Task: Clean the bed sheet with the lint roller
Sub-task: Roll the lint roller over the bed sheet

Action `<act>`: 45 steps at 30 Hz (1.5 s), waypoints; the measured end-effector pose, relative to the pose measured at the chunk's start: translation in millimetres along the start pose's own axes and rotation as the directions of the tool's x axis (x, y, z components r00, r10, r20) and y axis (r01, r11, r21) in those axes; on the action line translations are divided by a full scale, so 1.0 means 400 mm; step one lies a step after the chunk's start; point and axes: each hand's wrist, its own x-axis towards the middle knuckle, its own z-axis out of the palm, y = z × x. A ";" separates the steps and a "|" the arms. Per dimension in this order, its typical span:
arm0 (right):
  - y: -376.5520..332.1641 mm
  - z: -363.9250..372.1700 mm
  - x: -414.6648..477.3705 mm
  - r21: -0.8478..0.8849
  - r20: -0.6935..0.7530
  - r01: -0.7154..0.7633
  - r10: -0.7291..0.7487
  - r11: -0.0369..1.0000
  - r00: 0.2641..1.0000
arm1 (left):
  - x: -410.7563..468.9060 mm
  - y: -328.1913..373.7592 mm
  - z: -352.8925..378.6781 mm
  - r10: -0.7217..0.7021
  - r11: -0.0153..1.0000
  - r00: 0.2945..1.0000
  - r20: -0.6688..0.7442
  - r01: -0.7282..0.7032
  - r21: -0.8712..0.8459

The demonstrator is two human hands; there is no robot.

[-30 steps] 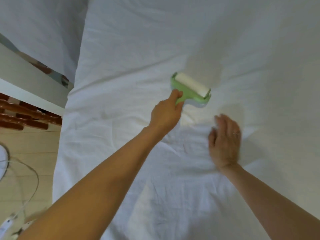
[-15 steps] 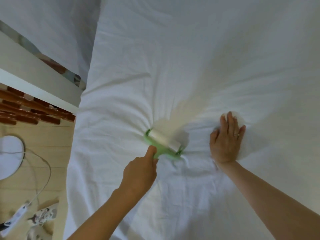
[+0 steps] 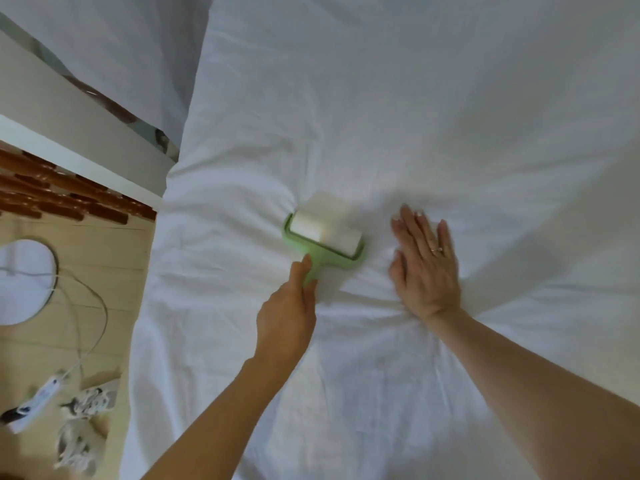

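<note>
- The left hand [image 3: 287, 317] grips the green lint roller [image 3: 323, 240] by its handle, its white roll lying on the bed sheet [image 3: 415, 116].
- The right hand [image 3: 424, 268] presses flat on the sheet just beside it, fingers straight.

White bed sheet [image 3: 381, 98] covers the bed, creased and bunched around my right hand [image 3: 427, 268], which lies flat on it with fingers straight. Just left of it the green lint roller [image 3: 323, 242] sits on the sheet, its handle gripped in my left hand [image 3: 287, 317]. The wooden floor [image 3: 104, 254] beside the bed carries a white power strip [image 3: 38, 400] with its cable [image 3: 98, 306], a round white disc [image 3: 20, 282], and what may be pale shoes [image 3: 83, 424], blurred.
</note>
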 end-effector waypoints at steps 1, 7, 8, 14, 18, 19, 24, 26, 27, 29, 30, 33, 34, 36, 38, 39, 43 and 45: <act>0.000 0.000 -0.001 0.012 -0.015 0.002 -0.002 1.000 1.000 | -0.027 -0.016 -0.001 -0.018 1.000 1.000 0.005 0.019 -0.019; 0.006 0.007 0.001 0.023 -0.007 0.004 -0.004 1.000 1.000 | -0.114 -0.044 -0.009 -0.124 0.992 0.991 0.041 0.125 -0.020; 0.005 0.007 0.002 0.024 -0.001 0.002 -0.002 1.000 1.000 | -0.118 -0.039 -0.016 -0.130 0.991 0.990 0.045 0.130 0.000; 0.006 0.008 0.004 0.029 0.019 0.001 -0.001 1.000 1.000 | -0.159 0.037 -0.078 -0.137 0.985 0.989 -0.050 0.131 -0.109; 0.006 0.011 0.004 0.033 0.003 -0.006 0.006 0.999 1.000 | -0.028 0.045 -0.061 -0.114 0.985 0.976 -0.184 0.087 -0.147; 0.007 0.012 0.004 0.035 -0.008 -0.003 0.003 0.999 1.000 | 0.012 0.034 -0.056 -0.149 0.982 0.974 -0.168 0.126 -0.140; 0.007 0.012 0.009 0.032 -0.029 0.015 -0.014 0.999 0.999 | -0.011 -0.039 -0.035 -0.194 0.979 0.976 -0.098 0.186 -0.084; 0.005 0.007 0.007 0.035 -0.015 0.004 -0.003 0.999 1.000 | -0.094 -0.074 -0.026 -0.212 0.975 0.974 -0.084 0.205 -0.084; 0.004 0.002 0.008 0.029 0.006 -0.007 0.007 1.000 1.000 | -0.138 -0.095 -0.019 -0.216 0.974 0.974 -0.073 0.210 -0.085; -0.002 -0.009 0.012 0.009 0.047 -0.010 0.009 1.000 0.999 | -0.227 -0.136 -0.005 -0.245 0.967 0.969 -0.042 0.241 -0.080; -0.009 -0.015 0.013 0.007 0.065 -0.017 0.017 1.000 0.998 | -0.273 -0.156 0.000 -0.272 0.960 0.962 -0.022 0.270 -0.073; -0.049 -0.047 0.008 0.062 0.091 -0.159 0.154 0.985 0.984 | -0.391 -0.196 -0.004 -0.350 0.935 0.935 0.054 0.352 -0.038; -0.080 -0.059 -0.001 0.088 0.081 -0.189 0.182 0.978 0.980 | -0.421 -0.202 -0.011 -0.372 0.927 0.925 0.075 0.375 -0.022; -0.157 -0.069 -0.045 0.135 0.057 -0.086 0.079 0.987 0.995 | -0.454 -0.202 -0.025 -0.401 0.915 0.910 0.106 0.403 0.004; -0.231 -0.061 -0.118 0.169 0.080 0.060 -0.074 0.984 0.994 | -0.433 -0.185 -0.035 -0.407 0.913 0.904 0.133 0.401 0.071; -0.256 -0.053 -0.152 0.159 0.111 0.083 -0.101 0.984 0.989 | -0.407 -0.176 -0.036 -0.398 0.917 0.909 0.126 0.390 0.086; -0.266 -0.019 -0.205 0.051 0.147 0.075 -0.082 0.996 0.986 | -0.232 -0.134 -0.054 -0.304 0.952 0.951 0.044 0.303 0.027; -0.263 -0.012 -0.202 0.030 0.131 0.090 -0.094 0.995 0.987 | -0.093 -0.101 -0.074 -0.280 0.960 0.959 0.047 0.281 0.002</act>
